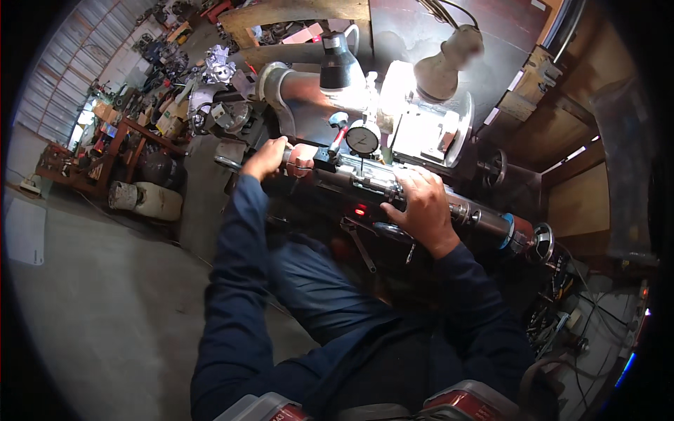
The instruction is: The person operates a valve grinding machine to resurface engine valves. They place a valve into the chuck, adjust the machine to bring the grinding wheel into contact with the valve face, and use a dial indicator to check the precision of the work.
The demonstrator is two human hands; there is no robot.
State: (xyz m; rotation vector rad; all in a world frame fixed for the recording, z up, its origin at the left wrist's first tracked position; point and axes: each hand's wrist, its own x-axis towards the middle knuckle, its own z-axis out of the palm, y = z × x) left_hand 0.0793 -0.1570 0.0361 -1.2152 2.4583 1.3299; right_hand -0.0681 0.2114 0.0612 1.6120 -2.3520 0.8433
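Across a machine in front of me lies a long shiny metal shaft [375,175]. My right hand [425,207] is curved over it, fingers on the far side and thumb on the near side. At the left end, my left hand [264,160] is closed beside a reddish-brown round fitting [302,159]; what lies under its fingers is hidden. Between my hands, a round white-faced dial gauge [363,137] stands upright above the shaft. Just left of the gauge is a small holder with a red stem and blue head [338,133].
A black lamp [337,63] and a pale lamp head [449,63] hang over the machine. A handwheel [543,243] is at its right end. Below the shaft are a small red light [360,209] and a wrench-like lever [361,245]. Metal parts [217,67] crowd the far left.
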